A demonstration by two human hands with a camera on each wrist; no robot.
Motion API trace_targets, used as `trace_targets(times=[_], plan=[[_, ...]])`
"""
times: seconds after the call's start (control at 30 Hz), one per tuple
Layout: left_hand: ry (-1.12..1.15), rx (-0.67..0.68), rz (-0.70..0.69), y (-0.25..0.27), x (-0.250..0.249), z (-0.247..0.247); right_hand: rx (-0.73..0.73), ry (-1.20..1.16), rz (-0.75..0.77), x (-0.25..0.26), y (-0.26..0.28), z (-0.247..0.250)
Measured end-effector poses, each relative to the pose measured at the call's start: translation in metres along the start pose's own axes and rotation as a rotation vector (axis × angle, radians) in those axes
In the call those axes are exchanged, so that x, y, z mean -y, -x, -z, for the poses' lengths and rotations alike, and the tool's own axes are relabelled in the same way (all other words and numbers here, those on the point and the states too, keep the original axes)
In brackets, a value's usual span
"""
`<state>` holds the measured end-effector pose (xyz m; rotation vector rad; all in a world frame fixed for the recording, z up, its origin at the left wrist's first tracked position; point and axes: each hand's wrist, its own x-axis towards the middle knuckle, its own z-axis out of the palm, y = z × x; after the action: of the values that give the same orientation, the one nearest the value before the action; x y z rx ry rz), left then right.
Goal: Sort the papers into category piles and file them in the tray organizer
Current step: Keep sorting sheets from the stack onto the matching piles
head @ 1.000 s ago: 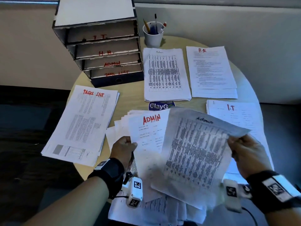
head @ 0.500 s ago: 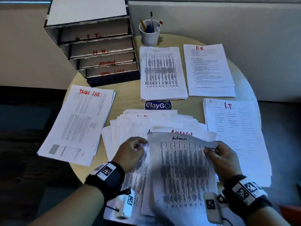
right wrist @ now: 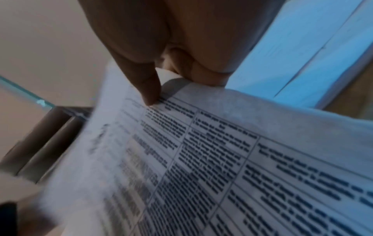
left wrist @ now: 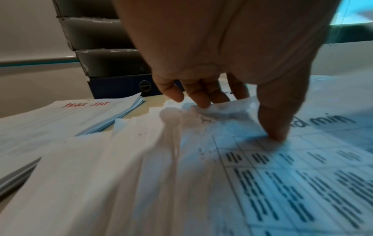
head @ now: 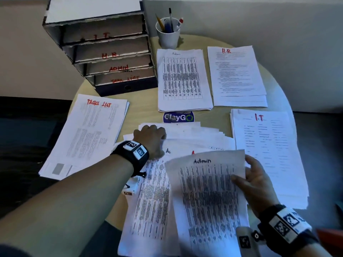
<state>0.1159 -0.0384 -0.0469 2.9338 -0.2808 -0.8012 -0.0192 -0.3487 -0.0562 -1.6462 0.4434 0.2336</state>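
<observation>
We see the right hand (head: 257,184) pinching the right edge of a lifted sheet headed "Admin" (head: 207,193), thumb on its printed face and fingers (right wrist: 201,71) curled behind it, above the fanned unsorted papers (head: 194,134) at the near middle of the round worktop (head: 144,112). The left hand (head: 151,140) rests on that fan, its fingers (left wrist: 203,95) bent down and nipping a crumpled corner while the thumb presses a table sheet. The tray organizer (head: 104,47) stands at the far left, with sorted piles around the fan: Tasks List pile (head: 89,134) left, Admin pile (head: 182,80) and H.R pile (head: 237,75) beyond, I.T pile (head: 267,153) right.
</observation>
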Motion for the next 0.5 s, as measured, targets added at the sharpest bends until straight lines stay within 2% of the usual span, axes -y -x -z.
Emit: trace_targets(times=[0.17,0.27,0.4,0.5], plan=[[0.048,-0.039,-0.037,0.004,0.013,-0.004,0.02,0.132,0.019,-0.003,0.001,-0.002],[0.076,0.008,-0.05,0.005,0.022,-0.001,0.031,0.238,0.047,0.0,0.005,0.0],[0.256,0.047,-0.098,0.005,0.025,0.011,0.086,0.256,0.07,0.004,0.008,0.005],[0.376,-0.007,-0.101,0.006,0.024,0.022,0.088,0.155,0.072,0.015,0.007,0.005]])
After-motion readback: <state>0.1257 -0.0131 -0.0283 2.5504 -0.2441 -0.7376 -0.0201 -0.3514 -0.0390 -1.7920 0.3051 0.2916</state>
